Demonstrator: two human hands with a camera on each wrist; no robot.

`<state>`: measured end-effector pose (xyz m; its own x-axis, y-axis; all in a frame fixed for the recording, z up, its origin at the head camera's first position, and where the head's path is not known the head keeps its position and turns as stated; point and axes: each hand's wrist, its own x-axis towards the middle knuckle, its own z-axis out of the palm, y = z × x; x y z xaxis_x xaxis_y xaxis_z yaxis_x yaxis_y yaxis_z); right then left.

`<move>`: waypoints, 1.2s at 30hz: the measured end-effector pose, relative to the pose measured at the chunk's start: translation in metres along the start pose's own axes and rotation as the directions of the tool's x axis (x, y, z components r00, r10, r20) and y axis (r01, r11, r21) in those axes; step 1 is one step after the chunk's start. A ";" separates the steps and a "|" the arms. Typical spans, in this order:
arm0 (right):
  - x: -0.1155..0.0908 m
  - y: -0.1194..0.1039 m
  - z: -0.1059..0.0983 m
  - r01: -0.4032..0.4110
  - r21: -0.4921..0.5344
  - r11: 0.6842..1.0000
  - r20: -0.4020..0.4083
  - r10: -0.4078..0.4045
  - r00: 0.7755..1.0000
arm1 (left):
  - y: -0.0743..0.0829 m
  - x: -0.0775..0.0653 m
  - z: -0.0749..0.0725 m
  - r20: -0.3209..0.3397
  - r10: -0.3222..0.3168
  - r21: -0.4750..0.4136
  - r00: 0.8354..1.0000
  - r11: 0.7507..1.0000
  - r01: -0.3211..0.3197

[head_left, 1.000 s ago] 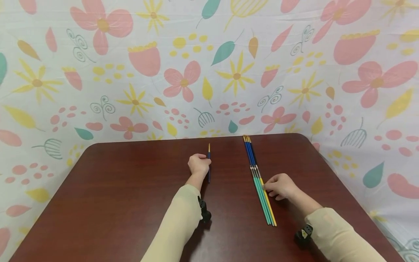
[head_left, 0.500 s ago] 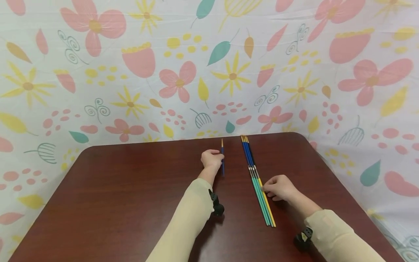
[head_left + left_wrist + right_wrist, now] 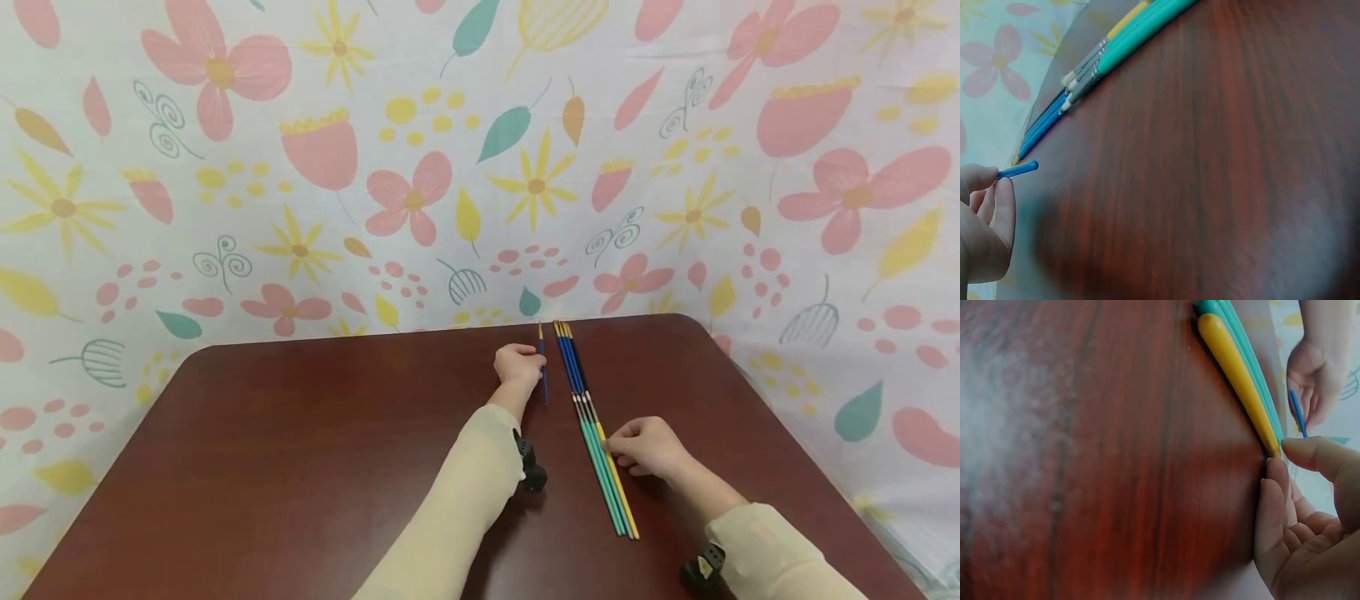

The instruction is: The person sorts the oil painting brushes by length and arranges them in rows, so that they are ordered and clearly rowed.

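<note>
My left hand (image 3: 519,365) pinches a thin blue paintbrush (image 3: 545,388) near the table's far edge, its bristle end pointing away from me. Just right of it lies a tight row of blue-handled paintbrushes (image 3: 572,364), one of them darker. Nearer me, a second row joins their handle ends: teal-handled paintbrushes (image 3: 604,479) with a yellow-handled paintbrush (image 3: 624,498) along the right side. My right hand (image 3: 648,446) pinches that yellow brush between thumb and fingers, as the right wrist view shows too. In the left wrist view, the held brush's rounded blue end (image 3: 1027,167) sticks out past my fingertips.
A dark reddish-brown table (image 3: 315,467) spreads out under both hands. Behind it hangs a white cloth (image 3: 420,108) printed with flowers and leaves. Small black devices are strapped at both wrists.
My left hand has moved right with the blue paintbrush, from well left of the row to close beside it. My right hand stays at the yellow brush.
</note>
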<state>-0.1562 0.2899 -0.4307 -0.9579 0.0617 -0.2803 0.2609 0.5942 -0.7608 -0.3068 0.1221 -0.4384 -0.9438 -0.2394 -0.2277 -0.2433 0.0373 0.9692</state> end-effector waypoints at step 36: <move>0.008 -0.004 0.005 -0.013 0.039 0.999 0.028 0.012 1.000 | -0.005 0.009 -0.001 0.219 0.085 0.078 0.972 0.991 -0.104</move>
<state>-0.1644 0.2843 -0.4327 -0.9509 0.0468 -0.3058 0.2782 0.5617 -0.7792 -0.3135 0.1189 -0.4454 -0.9870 -0.0170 -0.1598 -0.1606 0.1379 0.9773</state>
